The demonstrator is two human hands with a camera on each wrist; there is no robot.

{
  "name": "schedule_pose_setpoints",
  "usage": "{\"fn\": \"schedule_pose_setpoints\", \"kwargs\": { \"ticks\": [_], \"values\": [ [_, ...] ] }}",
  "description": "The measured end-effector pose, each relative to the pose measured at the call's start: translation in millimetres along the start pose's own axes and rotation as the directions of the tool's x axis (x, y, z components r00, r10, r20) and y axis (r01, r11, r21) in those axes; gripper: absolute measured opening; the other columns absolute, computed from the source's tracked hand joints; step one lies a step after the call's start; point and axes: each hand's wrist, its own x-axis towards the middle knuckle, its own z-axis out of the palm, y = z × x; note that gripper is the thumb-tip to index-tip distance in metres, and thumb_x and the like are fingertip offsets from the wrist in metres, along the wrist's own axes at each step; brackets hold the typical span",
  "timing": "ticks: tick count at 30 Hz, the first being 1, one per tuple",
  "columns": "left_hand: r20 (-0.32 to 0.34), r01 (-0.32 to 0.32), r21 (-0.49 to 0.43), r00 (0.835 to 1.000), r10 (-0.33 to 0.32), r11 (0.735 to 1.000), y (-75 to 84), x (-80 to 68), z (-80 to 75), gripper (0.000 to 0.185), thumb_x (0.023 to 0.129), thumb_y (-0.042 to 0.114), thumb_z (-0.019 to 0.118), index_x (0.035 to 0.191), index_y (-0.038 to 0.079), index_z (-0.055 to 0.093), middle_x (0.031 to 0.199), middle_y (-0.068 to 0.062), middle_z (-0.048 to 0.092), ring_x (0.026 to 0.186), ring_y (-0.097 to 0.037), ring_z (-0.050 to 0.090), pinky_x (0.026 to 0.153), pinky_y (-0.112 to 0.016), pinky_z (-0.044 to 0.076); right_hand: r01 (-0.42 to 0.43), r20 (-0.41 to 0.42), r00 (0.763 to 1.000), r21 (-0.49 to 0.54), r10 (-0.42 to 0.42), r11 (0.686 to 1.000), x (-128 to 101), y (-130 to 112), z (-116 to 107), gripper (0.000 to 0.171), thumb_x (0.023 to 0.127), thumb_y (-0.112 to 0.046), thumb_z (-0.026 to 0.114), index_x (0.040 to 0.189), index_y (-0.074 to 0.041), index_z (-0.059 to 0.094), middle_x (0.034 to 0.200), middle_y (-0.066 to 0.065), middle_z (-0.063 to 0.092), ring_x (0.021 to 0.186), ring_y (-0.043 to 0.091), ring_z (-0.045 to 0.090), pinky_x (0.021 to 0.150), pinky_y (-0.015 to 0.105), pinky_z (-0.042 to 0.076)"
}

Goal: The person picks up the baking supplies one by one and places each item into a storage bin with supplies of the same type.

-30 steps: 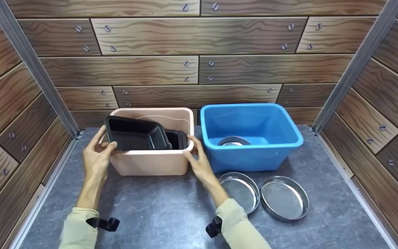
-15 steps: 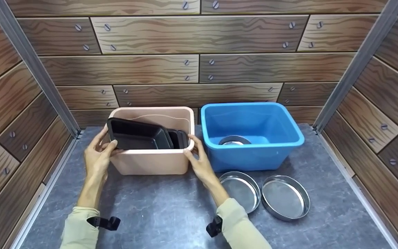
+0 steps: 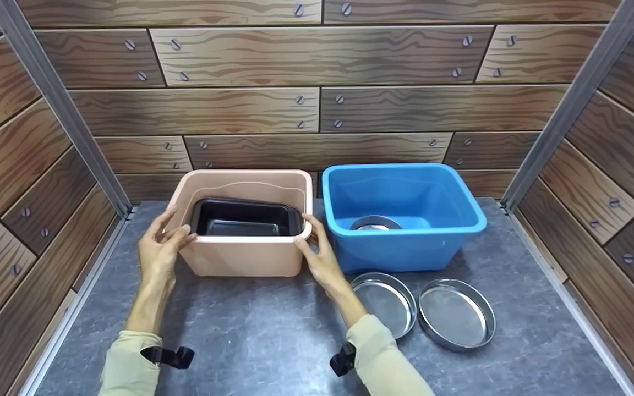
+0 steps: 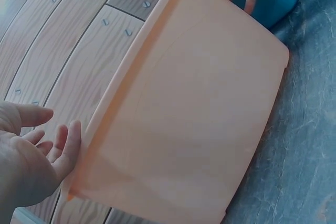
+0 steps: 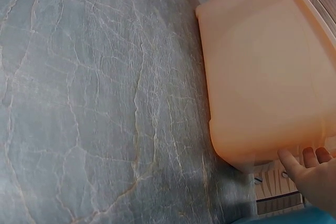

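Note:
A black loaf pan [image 3: 242,217] lies inside the pink plastic bin [image 3: 245,258], its far rim sloping slightly. Whether other pans lie beneath it is hidden. My left hand [image 3: 158,250] is at the bin's front left corner, fingers relaxed and thumb spread, with nothing held. In the left wrist view that hand [image 4: 34,161] has its fingertips by the bin's rim. Across the front right corner, my right hand [image 3: 323,258] touches the bin with thumb in front and fingers along the side. The right wrist view shows this hand [image 5: 317,179] beside the bin wall.
To the right stands a blue bin [image 3: 394,253] with a round metal pan [image 3: 375,223] inside. Two more round metal pans, one [image 3: 386,305] partly behind the right forearm and another [image 3: 457,316], lie on the grey table [image 3: 251,341]. Wood-patterned walls [image 3: 273,110] enclose the table.
The black loaf pan, earlier tilted up over the left rim in my left hand, has dropped into the pink bin. My left hand has let it go; my right hand stays at the corner.

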Motion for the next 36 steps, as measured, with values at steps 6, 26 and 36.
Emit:
{"fn": "schedule_pose_setpoints", "kwargs": {
  "ticks": [6,26,36],
  "values": [
    [0.024,0.020,0.006,1.000,-0.020,1.000,-2.1,-7.0,4.5,0.050,0.087,-0.008,0.065,0.135,0.002,0.055,0.101,-0.014,0.060,0.070,-0.018,0.069,0.081,-0.037,0.059,0.016,-0.004,1.000,0.002,-0.016,1.000,0,8,-4,0.055,0.097,-0.022,0.061,0.147,-0.023,0.038,0.152,0.008,0.036,0.132,0.031,0.041,0.114,0.053,0.031],
    [0.308,-0.034,0.057,0.951,0.015,0.998,15.7,-33.5,42.5,0.047,0.090,0.002,0.067,0.135,0.003,0.054,0.132,-0.007,0.056,0.086,-0.027,0.066,0.075,-0.041,0.060,-0.010,-0.005,1.000,-0.143,0.009,0.990,-28,-40,-11,0.067,0.096,-0.013,0.061,0.154,-0.014,0.026,0.144,0.019,0.044,0.128,0.036,0.048,0.103,0.054,0.044],
    [0.366,-0.021,0.087,0.930,-0.012,0.996,13.2,-43.9,53.1,0.044,0.091,0.001,0.065,0.133,0.005,0.056,0.130,-0.008,0.057,0.088,-0.030,0.066,0.075,-0.043,0.060,0.003,-0.016,1.000,-0.083,-0.005,0.997,-57,-57,-15,0.074,0.093,-0.008,0.064,0.153,-0.007,0.022,0.141,0.026,0.046,0.129,0.042,0.044,0.104,0.057,0.041]
  ]
}}
